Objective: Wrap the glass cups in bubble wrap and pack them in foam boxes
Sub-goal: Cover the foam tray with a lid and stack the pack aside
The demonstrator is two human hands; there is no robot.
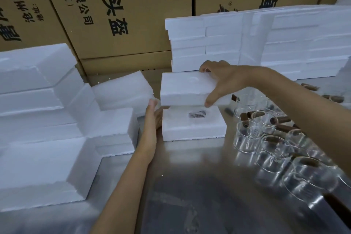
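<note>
A white foam box base [193,129] lies on the metal table, with a wrapped cup with a dark handle showing in its hollow [197,114]. My right hand [226,80] grips a white foam lid [186,89] from its right end and holds it just above the base. My left hand [152,119] rests with straight fingers against the base's left side. Several glass cups [273,148] with brown wooden handles stand unwrapped to the right.
Stacks of foam boxes [41,100] fill the left side, and another foam stack [266,43] rises at the back right. Brown cardboard cartons [114,15] form a wall behind. The steel table [199,186] stretches toward me.
</note>
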